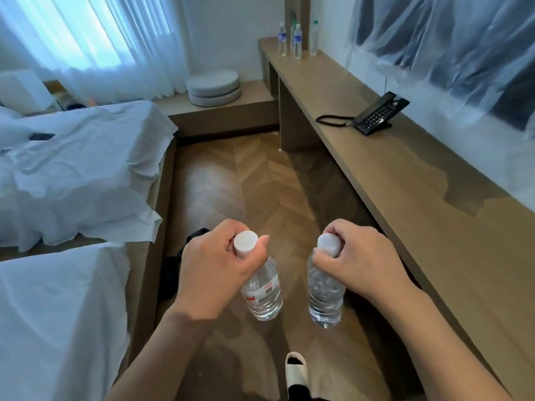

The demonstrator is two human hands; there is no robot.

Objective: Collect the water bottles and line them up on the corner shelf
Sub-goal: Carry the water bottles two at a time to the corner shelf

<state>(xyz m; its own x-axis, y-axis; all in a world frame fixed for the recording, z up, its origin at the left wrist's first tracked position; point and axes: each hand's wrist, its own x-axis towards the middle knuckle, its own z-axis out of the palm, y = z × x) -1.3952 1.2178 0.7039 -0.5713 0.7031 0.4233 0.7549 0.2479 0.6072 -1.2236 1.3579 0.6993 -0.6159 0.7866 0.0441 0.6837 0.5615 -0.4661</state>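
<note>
My left hand (211, 267) grips the neck of a clear water bottle with a white cap and a red-and-white label (262, 293), hanging over the floor. My right hand (362, 256) grips the neck of a second clear bottle with a white cap (325, 299) beside it. Far ahead, several water bottles (297, 41) stand upright at the far end of the long wooden shelf (405, 180) that runs along the right wall into the corner.
A black desk phone (379, 114) with its cord sits on the shelf midway. Two beds with white sheets (72, 169) fill the left side. Herringbone wood floor (240, 175) runs between them. Round grey cushions (214, 86) lie on a low platform by the window. My slippered foot (295, 369) is below.
</note>
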